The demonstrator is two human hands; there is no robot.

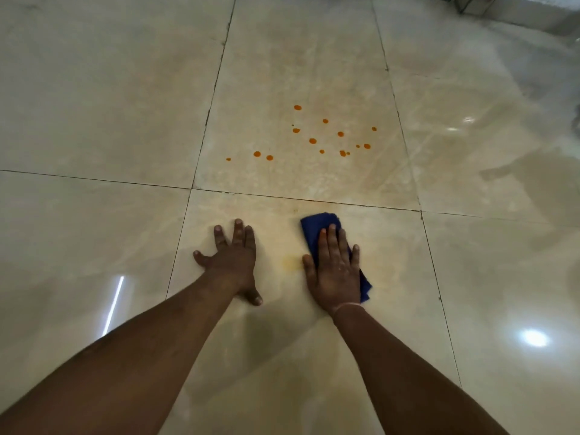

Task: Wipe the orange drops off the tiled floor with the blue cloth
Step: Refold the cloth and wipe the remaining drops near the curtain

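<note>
Several orange drops (pixel 312 140) are scattered over one glossy beige tile (pixel 266 89) ahead of me, beyond a grout line. My right hand (pixel 334 271) lies flat on the folded blue cloth (pixel 317 226), pressing it onto the nearer tile; the cloth sticks out past my fingertips and beside my wrist. A faint yellowish smear (pixel 292 262) shows on the floor just left of that hand. My left hand (pixel 233 262) is spread flat on the floor, fingers apart, holding nothing, about a hand's width left of the cloth.
Dark grout lines (pixel 314 200) divide the large shiny tiles. A pale wall base or step (pixel 518 11) runs along the top right corner. Light reflections glare on the floor at lower left and lower right.
</note>
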